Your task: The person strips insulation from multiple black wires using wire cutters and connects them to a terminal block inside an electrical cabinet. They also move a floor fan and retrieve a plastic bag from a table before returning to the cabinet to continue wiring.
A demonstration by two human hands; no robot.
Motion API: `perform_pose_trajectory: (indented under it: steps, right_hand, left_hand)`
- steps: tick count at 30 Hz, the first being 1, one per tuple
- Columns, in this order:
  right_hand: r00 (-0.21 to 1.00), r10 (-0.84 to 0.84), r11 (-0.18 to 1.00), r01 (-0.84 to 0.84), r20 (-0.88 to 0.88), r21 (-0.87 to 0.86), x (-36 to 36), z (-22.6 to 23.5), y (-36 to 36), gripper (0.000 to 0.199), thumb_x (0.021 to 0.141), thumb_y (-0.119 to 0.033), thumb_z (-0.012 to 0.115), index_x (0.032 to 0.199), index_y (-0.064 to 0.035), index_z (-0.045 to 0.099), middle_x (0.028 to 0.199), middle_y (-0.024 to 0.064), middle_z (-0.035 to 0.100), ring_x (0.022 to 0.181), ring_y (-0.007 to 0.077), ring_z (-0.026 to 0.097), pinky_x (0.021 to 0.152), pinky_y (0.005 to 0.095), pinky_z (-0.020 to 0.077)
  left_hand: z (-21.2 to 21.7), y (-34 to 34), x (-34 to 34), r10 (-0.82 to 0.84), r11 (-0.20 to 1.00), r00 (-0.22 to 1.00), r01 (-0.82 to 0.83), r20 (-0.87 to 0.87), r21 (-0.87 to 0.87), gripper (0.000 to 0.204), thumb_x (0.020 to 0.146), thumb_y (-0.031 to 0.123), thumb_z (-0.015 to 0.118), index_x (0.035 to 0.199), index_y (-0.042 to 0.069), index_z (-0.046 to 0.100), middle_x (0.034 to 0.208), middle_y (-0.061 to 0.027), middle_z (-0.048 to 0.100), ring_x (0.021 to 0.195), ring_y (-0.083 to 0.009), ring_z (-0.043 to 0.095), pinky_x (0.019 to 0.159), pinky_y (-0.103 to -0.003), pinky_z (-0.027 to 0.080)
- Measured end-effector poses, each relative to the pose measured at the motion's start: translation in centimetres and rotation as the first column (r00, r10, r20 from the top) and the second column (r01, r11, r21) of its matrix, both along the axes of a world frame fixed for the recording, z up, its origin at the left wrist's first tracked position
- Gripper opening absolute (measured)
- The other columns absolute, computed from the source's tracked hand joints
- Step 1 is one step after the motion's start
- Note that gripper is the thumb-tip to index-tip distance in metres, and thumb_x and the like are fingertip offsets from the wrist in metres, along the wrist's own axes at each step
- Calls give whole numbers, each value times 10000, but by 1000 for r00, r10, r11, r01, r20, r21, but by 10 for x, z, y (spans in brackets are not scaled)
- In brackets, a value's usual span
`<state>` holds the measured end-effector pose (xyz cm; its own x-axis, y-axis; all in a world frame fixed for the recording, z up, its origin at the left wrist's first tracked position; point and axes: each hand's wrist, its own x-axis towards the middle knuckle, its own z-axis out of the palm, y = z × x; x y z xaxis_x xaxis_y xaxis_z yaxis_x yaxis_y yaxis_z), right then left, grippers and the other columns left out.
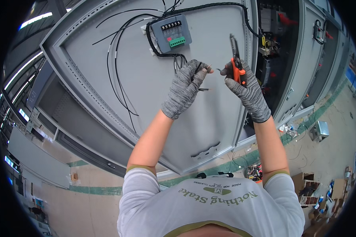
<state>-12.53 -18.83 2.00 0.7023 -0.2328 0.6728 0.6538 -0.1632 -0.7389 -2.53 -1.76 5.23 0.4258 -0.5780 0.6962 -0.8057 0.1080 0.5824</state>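
My left hand (182, 87), in a grey knit glove, pinches a thin black wire (199, 67) whose bare copper end points right. Another stripped wire (204, 89) sticks out below those fingers. My right hand (250, 91), gloved alike, is closed around orange-handled wire strippers (237, 67), their dark jaws pointing up and away from the wire. A small dark curved piece (218, 70) shows by its fingertips; I cannot tell whether it is held. Above my left hand, a grey module (172, 33) with a green terminal block (177, 42) is mounted on the grey cabinet door (213, 118).
A black wrapped cable bundle (209, 5) runs along the door's top, and loose black wires (116, 67) hang at left. An open cabinet (275, 59) stands to the right. On the floor lie a metal box (319, 130), cardboard (303, 182) and scattered scraps.
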Motion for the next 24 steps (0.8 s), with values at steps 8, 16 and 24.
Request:
perform_pose_trajectory:
  steps: [8,16,24]
  right_hand:
    - [942,-295,892,332,163,-306,7,16,6,377,823,-68,636,1157,-30,467,1019,88,613,949,157,592,814,284,492]
    - [973,-177,935,214,149,-284,23,40,16,361,791,-134,693,1092,-35,521,930,70,605,837,165,597,797,299,501]
    - [989,-129,967,142,71,-213,24,35,12,289,804,-161,671,1019,-31,528,883,72,591,843,163,591,785,311,490]
  left_hand:
    - [10,6,10,-73,997,997,72,24,12,281,957,232,446,963,16,627,920,-116,564,929,-235,543,864,-339,417]
    - [9,3,11,-30,953,974,-39,222,302,252,944,228,485,973,7,603,899,-112,573,833,-222,571,766,-333,453]
    - [2,7,3,-60,998,983,57,-173,-22,163,889,193,609,925,35,630,819,3,567,766,-68,502,733,-245,430]
